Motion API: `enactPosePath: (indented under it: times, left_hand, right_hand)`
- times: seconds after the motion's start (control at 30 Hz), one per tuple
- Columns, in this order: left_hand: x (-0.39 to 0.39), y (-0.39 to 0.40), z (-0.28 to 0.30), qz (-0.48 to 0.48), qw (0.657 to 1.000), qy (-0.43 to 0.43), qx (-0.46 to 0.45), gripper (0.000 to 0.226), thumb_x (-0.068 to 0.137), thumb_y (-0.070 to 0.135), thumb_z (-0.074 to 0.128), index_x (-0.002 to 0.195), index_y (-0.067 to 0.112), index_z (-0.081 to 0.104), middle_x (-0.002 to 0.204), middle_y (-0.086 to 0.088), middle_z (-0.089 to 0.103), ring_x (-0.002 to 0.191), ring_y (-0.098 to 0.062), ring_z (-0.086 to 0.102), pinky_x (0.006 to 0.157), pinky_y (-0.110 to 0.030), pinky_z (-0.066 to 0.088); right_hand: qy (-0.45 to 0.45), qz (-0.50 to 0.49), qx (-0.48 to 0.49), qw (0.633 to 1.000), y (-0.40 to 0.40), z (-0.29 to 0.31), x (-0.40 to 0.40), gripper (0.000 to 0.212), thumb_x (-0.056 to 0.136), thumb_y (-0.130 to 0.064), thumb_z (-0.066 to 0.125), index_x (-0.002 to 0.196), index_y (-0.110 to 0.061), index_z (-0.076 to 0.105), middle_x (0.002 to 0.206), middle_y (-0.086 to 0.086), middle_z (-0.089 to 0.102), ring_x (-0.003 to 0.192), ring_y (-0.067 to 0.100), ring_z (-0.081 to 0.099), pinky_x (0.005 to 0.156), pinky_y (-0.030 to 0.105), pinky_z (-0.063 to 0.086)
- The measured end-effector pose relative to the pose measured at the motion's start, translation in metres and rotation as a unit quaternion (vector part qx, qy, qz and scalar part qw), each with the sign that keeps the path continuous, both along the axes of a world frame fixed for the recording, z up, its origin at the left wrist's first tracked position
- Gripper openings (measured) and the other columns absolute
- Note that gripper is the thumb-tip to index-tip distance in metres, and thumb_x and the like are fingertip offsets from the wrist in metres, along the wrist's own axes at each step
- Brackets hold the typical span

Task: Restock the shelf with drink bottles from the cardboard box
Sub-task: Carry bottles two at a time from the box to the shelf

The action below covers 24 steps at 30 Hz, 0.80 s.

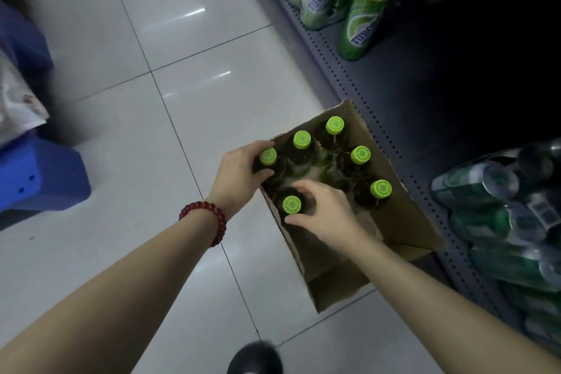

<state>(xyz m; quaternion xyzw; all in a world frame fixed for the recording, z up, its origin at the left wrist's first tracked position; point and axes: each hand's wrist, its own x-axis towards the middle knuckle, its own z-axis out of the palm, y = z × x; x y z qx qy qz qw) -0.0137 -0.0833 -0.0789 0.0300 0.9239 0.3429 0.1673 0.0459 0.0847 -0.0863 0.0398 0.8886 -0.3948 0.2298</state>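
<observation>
The left hand (239, 171), with a string of dark red beads (209, 220) round its wrist, curls its fingers and thumb about the shoulder of a dark drink bottle with a lime-green cap (268, 156), the one at the box's far left corner. The right hand (326, 211) reaches in from the near side and closes thumb and fingers round the neck of a second dark bottle with the same green cap (292, 204), which stands nearest the person; the thumb lies just below the cap and the fingers arch over the far side of it.

Both bottles stand upright in an open brown cardboard box (403, 222) along with four more green-capped bottles: one (302, 140) just beside the left hand's bottle, one (334, 125) at the far end, one (360, 155) on the right side and one (380, 188) just right of the right hand. The near part of the box holds no bottles.

The box sits on the glossy white tiled floor (151, 130), touching the perforated grey edge of the bottom shelf (349, 85). On that shelf stand tall green cans (361, 24) farther along, and shrink-wrapped packs of green cans (501, 222) lie to the right of the box. A blue plastic stool (39, 173) is well apart on the left.
</observation>
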Motion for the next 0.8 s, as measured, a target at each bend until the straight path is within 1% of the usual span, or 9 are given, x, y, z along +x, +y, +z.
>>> enactPosePath:
  times: [0.1,0.17,0.27,0.33,0.4,0.43,0.53,0.63,0.8]
  left_hand:
    - [0.001,0.0,-0.009,0.018,0.999,0.001,0.027,0.048,0.081,0.01,0.069,0.126,0.023,0.057,0.115,0.001,0.067,0.093,-0.009,0.055,0.085,-0.011,0.039]
    - [-0.003,0.001,-0.015,0.018,0.999,0.003,0.032,0.048,0.081,0.013,0.071,0.126,0.023,0.058,0.116,0.001,0.068,0.099,-0.012,0.06,0.091,-0.015,0.042]
    - [-0.01,0.003,-0.023,0.021,0.999,0.002,0.039,0.047,0.08,0.017,0.073,0.124,0.021,0.06,0.114,-0.001,0.069,0.107,-0.017,0.062,0.095,-0.021,0.045]
    - [-0.011,0.003,-0.027,0.024,0.999,0.009,0.04,0.044,0.081,0.018,0.072,0.123,0.021,0.06,0.112,0.0,0.069,0.104,-0.013,0.061,0.089,-0.013,0.043]
    - [-0.008,0.004,-0.03,0.025,0.999,0.022,0.036,0.037,0.083,0.019,0.069,0.119,0.02,0.061,0.106,0.002,0.068,0.096,-0.01,0.058,0.077,0.003,0.036]
    - [-0.006,0.005,-0.03,0.025,0.999,0.03,0.032,0.033,0.084,0.019,0.068,0.117,0.019,0.062,0.102,0.002,0.067,0.092,-0.01,0.056,0.071,0.005,0.035]
    - [0.005,0.009,-0.025,0.028,0.998,0.049,0.018,0.03,0.084,0.019,0.067,0.113,0.015,0.061,0.092,0.003,0.063,0.083,-0.012,0.054,0.066,-0.001,0.034]
    - [0.012,0.015,-0.009,0.041,0.997,0.048,0.037,0.029,0.083,0.017,0.068,0.111,0.014,0.062,0.088,0.005,0.059,0.078,-0.012,0.051,0.065,0.002,0.035]
    - [0.015,0.022,0.038,0.04,0.997,0.024,0.064,0.032,0.084,0.019,0.068,0.115,0.015,0.06,0.093,0.002,0.062,0.084,-0.014,0.054,0.065,-0.005,0.036]
  right_hand:
    - [0.022,0.006,-0.032,0.999,-0.005,-0.012,0.004,0.058,0.072,-0.021,0.08,0.126,-0.019,0.06,0.131,0.0,0.06,0.122,0.014,0.053,0.105,0.028,0.041]
    - [0.031,-0.002,-0.045,0.999,-0.006,-0.018,0.005,0.053,0.073,-0.02,0.079,0.124,-0.021,0.063,0.133,-0.001,0.06,0.124,0.013,0.052,0.104,0.024,0.04]
    - [0.044,-0.016,-0.068,0.997,-0.005,-0.025,0.004,0.049,0.074,-0.02,0.078,0.121,-0.021,0.065,0.132,-0.001,0.061,0.124,0.013,0.053,0.102,0.026,0.042]
    - [0.046,-0.021,-0.078,0.996,-0.005,-0.027,0.005,0.047,0.075,-0.021,0.077,0.121,-0.022,0.065,0.132,-0.002,0.06,0.123,0.01,0.052,0.1,0.025,0.043]
    - [0.043,-0.029,-0.082,0.995,-0.006,-0.029,0.008,0.044,0.077,-0.02,0.075,0.12,-0.021,0.064,0.132,-0.004,0.06,0.12,0.005,0.05,0.097,0.021,0.041]
    - [0.044,-0.031,-0.084,0.995,-0.007,-0.029,0.011,0.041,0.079,-0.019,0.074,0.119,-0.019,0.064,0.132,-0.003,0.06,0.118,0.003,0.049,0.095,0.019,0.04]
    - [0.046,-0.043,-0.069,0.996,-0.013,-0.026,0.019,0.037,0.084,-0.018,0.07,0.119,-0.016,0.06,0.124,-0.002,0.062,0.111,0.012,0.056,0.086,0.019,0.043]
    - [0.039,-0.082,-0.058,0.994,-0.013,-0.013,0.022,0.037,0.085,-0.018,0.068,0.121,-0.015,0.058,0.108,-0.002,0.063,0.095,0.012,0.055,0.071,0.012,0.038]
    - [0.037,-0.106,-0.04,0.993,0.003,0.03,0.017,0.031,0.088,-0.022,0.065,0.117,-0.017,0.058,0.099,-0.002,0.061,0.095,0.014,0.055,0.065,0.014,0.034]
